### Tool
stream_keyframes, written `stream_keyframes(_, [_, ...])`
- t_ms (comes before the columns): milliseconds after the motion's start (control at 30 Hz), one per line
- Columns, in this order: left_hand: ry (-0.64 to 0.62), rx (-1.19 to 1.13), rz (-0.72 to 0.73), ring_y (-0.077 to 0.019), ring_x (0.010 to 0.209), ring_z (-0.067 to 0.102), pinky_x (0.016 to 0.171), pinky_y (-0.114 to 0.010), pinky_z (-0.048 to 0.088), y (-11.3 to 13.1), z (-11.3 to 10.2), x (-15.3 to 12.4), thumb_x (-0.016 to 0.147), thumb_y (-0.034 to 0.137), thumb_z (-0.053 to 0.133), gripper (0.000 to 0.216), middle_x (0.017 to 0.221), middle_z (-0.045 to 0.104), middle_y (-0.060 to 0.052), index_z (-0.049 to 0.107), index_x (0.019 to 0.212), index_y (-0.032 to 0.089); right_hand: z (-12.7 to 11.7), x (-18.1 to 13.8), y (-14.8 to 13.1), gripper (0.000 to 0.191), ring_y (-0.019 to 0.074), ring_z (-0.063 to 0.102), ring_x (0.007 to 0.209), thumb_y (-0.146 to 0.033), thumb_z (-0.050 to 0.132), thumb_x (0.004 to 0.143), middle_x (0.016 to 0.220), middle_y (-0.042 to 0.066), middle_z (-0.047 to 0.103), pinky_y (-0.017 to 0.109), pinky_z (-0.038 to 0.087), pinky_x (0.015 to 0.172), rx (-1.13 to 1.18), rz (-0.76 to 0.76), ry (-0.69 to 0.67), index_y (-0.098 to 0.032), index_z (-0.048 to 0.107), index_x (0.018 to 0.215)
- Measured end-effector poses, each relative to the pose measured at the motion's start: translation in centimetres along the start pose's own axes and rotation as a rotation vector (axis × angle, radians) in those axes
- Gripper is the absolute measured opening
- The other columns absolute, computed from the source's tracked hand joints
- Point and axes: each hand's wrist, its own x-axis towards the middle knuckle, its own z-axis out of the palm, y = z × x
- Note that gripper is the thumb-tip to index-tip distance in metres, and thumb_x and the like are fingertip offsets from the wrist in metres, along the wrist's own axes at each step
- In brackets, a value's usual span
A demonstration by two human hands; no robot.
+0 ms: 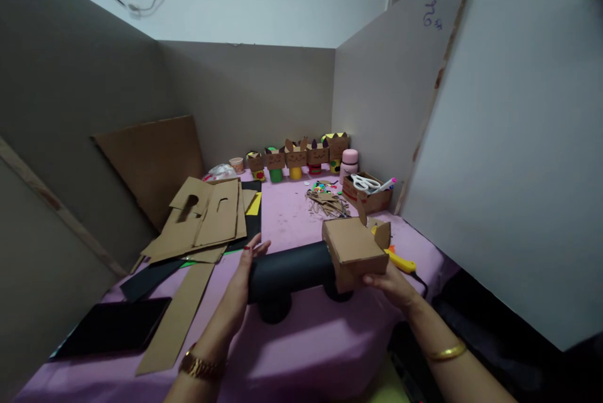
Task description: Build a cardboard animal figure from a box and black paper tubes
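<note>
Across the near part of the table lies a black tube (289, 272), with a dark round piece (274, 309) under its left part and another (338, 292) under its right. A brown cardboard box (354, 245) with upright ear-like flaps (382, 235) sits against the tube's right end. My left hand (242, 284) grips the tube's left end, some fingers stretched past it. Pinched at its lower right corner, the box is held by my right hand (391, 284); some of those fingers are hidden behind it. A yellow-handled tool (400, 262) with a dark cord lies just beyond my right hand.
Cardboard sheets (219, 218), a cardboard strip (179, 321) and a dark tablet-like slab (110, 326) lie left. Several animal-faced cardboard figures (296, 157) stand at the back. Scraps (328, 203), a box (367, 196) with scissors (365, 183) and a pink bottle (349, 164) are right.
</note>
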Motion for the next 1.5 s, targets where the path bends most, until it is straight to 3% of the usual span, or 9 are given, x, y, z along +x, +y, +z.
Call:
stream_keyframes(867, [0.053,-0.068,0.014,-0.0263,0.132,0.044,0.112,-0.043,0.028,0.0,0.7,0.0,0.093,0.055,0.034,0.060,0.140,0.052,-0.016,0.041,0.139,0.016,0.0,-0.1,0.3,0.066,0.0340,0.059,0.111,-0.055,0.084,0.051,0.114,0.010,0.070,0.049,0.043,0.098,-0.010,0.046,0.011,-0.021,0.068,0.106])
stream_keyframes(1500, [0.028,-0.051,0.051,-0.0277,0.133,0.041,0.113,-0.044,0.025,0.0,0.2,-0.1,0.088,0.063,0.040,0.067,0.144,0.046,-0.014,0.043,0.138,0.020,-0.2,-0.2,-0.7,0.064,0.0340,0.057,0.114,-0.055,0.082,0.055,0.114,0.010,0.069,0.051,0.039,0.102,-0.042,-0.028,-0.033,-0.022,0.066,0.106])
